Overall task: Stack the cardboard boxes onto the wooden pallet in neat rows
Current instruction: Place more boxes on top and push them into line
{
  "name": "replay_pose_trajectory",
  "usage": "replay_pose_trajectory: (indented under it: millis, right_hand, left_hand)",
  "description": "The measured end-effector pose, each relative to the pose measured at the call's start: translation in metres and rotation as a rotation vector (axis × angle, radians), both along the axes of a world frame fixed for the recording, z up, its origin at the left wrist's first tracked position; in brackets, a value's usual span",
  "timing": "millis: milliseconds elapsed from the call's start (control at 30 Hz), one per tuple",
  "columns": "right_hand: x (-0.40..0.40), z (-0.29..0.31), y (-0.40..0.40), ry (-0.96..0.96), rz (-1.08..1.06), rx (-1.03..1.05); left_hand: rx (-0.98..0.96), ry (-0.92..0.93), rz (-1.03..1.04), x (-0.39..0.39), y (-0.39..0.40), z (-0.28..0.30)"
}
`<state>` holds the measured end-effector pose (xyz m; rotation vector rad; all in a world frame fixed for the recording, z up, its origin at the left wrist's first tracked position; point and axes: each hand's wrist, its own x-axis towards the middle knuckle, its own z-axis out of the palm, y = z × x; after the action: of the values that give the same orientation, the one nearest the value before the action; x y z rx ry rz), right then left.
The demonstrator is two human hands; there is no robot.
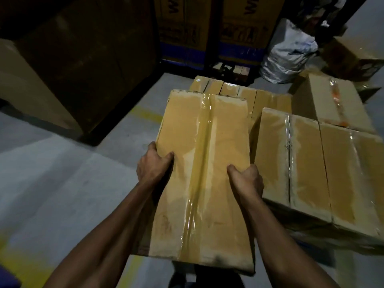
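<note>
I hold a long, flat cardboard box (203, 173), sealed with clear tape down its middle, out in front of me. My left hand (152, 163) grips its left edge with the thumb on top. My right hand (247, 177) clamps its right edge in the same way. Just to the right, taped boxes (324, 163) lie side by side in a row. More boxes (234, 90) stand in a row beyond the far end of the held box. The pallet under them is hidden.
A tall dark carton stack (83, 65) rises at left. Printed cartons (209, 28) stand at the back. A silvery plastic bag (288, 57) lies at back right beside more cardboard boxes (330, 102). Grey concrete floor (52, 173) with yellow line marks spreads to the left.
</note>
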<state>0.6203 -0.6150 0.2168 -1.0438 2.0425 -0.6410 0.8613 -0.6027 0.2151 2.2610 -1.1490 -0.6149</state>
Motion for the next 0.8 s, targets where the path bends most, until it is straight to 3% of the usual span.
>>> replay_pose_trajectory:
  millis: [533, 800]
  right_hand:
    - [-0.049, -0.102, -0.201, -0.073, -0.085, 0.151]
    - [-0.063, -0.135, -0.236, 0.145, -0.086, 0.190]
  left_hand:
    - [0.256, 0.013, -0.188, -0.045, -0.244, -0.108]
    - [0.277, 0.086, -0.204, -0.063, -0.289, -0.150]
